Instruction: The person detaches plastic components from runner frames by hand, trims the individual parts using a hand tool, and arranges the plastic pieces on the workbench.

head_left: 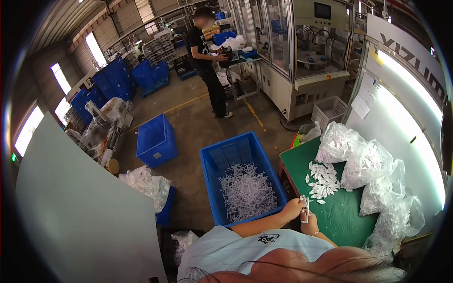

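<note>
At the front left edge of a green tabletop (337, 210), my left hand (294, 207) and my right hand (309, 224) come together around a narrow white plastic part (306, 207). Fingers of both hands are closed on it, and its finer shape is too small to make out. Just beyond them lies a loose pile of small white diamond-shaped plastic pieces (324, 180). Left of my hands, a blue crate (211, 188) on the floor holds a heap of thin, spiky white plastic parts (249, 192). My left forearm crosses its near corner.
Clear plastic bags (365, 162) filled with white parts line the table's right side, beside a lit white panel (401, 99). Another blue crate (157, 139) stands on the floor at left. Farther off, a person (207, 61) works near a large machine (292, 61).
</note>
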`<action>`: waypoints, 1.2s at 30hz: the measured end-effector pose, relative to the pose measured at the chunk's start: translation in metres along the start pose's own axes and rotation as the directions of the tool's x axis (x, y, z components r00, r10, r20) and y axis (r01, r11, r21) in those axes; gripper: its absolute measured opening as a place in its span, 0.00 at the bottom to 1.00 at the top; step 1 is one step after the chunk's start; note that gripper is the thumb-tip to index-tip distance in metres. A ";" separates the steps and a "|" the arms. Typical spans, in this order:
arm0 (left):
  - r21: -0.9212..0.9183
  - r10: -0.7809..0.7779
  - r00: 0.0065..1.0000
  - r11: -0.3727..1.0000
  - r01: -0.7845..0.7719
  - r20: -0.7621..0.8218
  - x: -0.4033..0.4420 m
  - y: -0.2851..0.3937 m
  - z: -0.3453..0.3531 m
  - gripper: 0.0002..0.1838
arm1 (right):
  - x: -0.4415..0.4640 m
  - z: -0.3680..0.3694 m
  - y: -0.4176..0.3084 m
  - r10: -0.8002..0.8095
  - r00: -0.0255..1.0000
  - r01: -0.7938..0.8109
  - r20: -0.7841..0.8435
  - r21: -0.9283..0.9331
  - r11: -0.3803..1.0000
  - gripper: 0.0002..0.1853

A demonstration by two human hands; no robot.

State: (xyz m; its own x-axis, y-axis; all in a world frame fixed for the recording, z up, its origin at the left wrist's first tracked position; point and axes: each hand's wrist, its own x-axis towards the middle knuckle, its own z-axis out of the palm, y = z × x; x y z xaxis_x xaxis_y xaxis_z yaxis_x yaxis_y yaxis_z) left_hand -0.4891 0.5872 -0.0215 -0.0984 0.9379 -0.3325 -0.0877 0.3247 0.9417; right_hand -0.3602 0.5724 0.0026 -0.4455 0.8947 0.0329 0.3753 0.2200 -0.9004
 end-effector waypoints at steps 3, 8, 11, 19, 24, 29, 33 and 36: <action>0.084 -0.011 1.000 0.996 0.012 -0.009 -0.005 0.007 0.000 0.19 | -0.002 -0.004 -0.006 0.009 1.000 -0.009 0.003 -0.053 0.999 0.15; 0.123 0.020 0.999 0.992 -0.015 -0.035 -0.003 0.004 -0.004 0.19 | 0.003 -0.001 0.000 -0.055 0.998 0.058 0.040 -0.077 0.995 0.15; 0.050 0.032 0.999 0.998 -0.030 -0.038 0.007 -0.012 -0.010 0.16 | 0.005 -0.001 -0.007 -0.084 0.993 0.087 0.078 -0.047 0.995 0.15; -0.007 -0.005 0.996 1.000 0.004 -0.084 -0.013 0.012 -0.026 0.16 | 0.016 0.013 -0.010 -0.135 0.986 0.149 0.093 -0.167 0.975 0.15; -0.233 -0.035 0.993 0.973 0.008 -0.112 0.001 -0.014 -0.044 0.16 | 0.030 0.025 -0.026 -0.081 0.971 0.087 0.224 -0.016 0.996 0.17; -0.202 -0.055 0.949 0.979 -0.009 -0.310 -0.018 0.007 -0.084 0.16 | 0.061 0.061 -0.029 -0.051 0.904 0.102 0.424 -0.098 0.990 0.25; -0.319 -0.104 0.893 0.947 -0.046 -0.437 -0.013 -0.011 -0.128 0.14 | 0.087 0.108 -0.026 -0.167 0.852 0.190 0.496 0.005 0.982 0.26; -0.416 -0.175 0.874 0.909 -0.034 -0.453 -0.016 -0.015 -0.153 0.15 | 0.102 0.130 -0.031 -0.139 0.791 0.176 0.596 -0.005 0.984 0.27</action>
State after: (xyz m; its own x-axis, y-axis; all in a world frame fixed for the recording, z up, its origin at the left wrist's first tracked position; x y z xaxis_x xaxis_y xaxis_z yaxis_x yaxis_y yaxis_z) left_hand -0.6377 0.5489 -0.0379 -0.5198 0.7076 -0.4786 -0.4892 0.2128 0.8458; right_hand -0.5224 0.6062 -0.0227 -0.8886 0.4458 -0.1076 0.2950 0.3761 -0.8784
